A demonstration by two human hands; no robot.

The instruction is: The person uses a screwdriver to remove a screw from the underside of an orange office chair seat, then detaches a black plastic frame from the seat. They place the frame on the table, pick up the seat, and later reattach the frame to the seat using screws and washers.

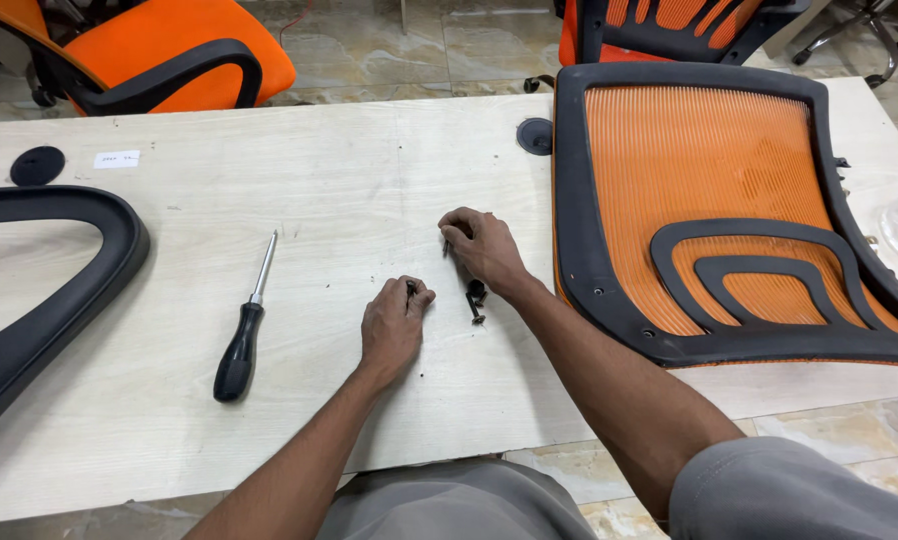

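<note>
A pale wood-grain desk (349,180) fills most of the view, standing on a marbled tile floor (389,45). On its right part lies an orange mesh chair back (709,160) in a black frame, flat on the desk, its lower edge toward the person. At the left edge lies a curved black armrest (59,270), partly out of view. Beyond the far edge of the desk stand two orange office chairs, one at the upper left (159,45) and one at the upper right (669,20). Two round black cable caps sit in the desk, one far left (37,165) and one just beside the chair back's top corner (535,135); a small white label (117,159) lies near the left one.

A screwdriver (244,330) with a black handle and a bright shaft lies left of both hands, well apart from them, its tip pointing away from the person.

The left hand (394,325) rests knuckles-up on the desk, its fingers curled in a narrow grip on a small dark part (411,289) that shows only at the fingertips. The right hand (484,248) lies farther out, just beside the chair back's frame, fingers bent down to the desk around something small and dark at its fingertips; I cannot tell what it is, or whether it is truly held.

Between the two hands, just below the right wrist, lie loose black screws (476,298), touching neither hand.
</note>
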